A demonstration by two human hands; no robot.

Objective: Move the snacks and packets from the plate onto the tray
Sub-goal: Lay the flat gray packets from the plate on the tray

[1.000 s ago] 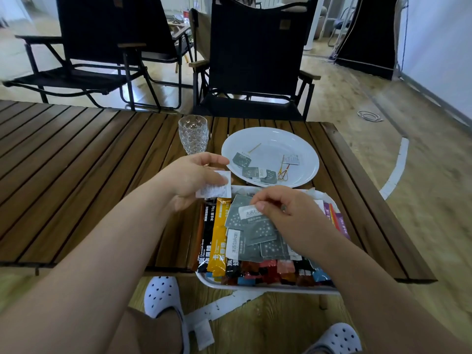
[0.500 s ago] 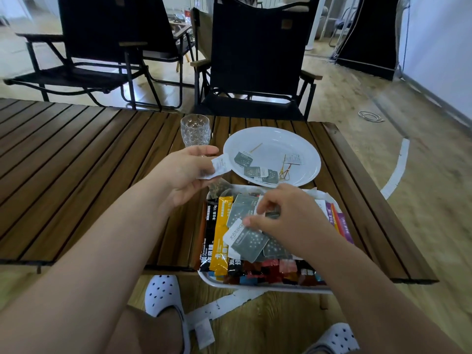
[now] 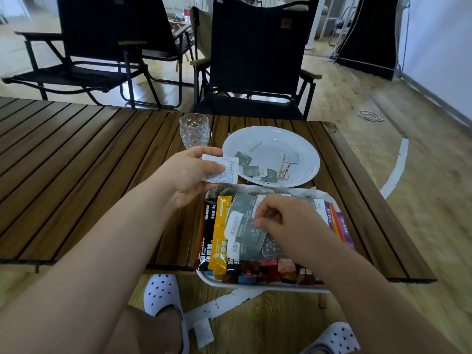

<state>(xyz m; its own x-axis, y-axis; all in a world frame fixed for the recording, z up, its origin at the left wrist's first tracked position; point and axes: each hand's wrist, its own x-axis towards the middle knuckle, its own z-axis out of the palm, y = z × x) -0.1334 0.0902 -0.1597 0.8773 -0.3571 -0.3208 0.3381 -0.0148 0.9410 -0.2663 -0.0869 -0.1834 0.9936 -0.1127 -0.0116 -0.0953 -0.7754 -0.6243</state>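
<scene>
Two grips are in view, both clamped. The left grip holds a white sachet between thumb and fingers, raised above the counter. The right grip has its fingers curled, with thumb and forefinger pinching the edge of a grey packet that lies on top of the pile in the tray. Left of the right grip, a yellow stick packet and a black stick packet lie lengthwise in the tray. Nearer the person than the right grip, small red and dark wrapped snacks line the tray's near side. The tray overhangs the counter's near edge. Beyond both grips sits the white plate, close to the tray's far rim; contact cannot be confirmed. Still on the plate are several grey packets, a small white sachet and a toothpick. A clear glass stands upright just beyond the left grip, beside the plate.
</scene>
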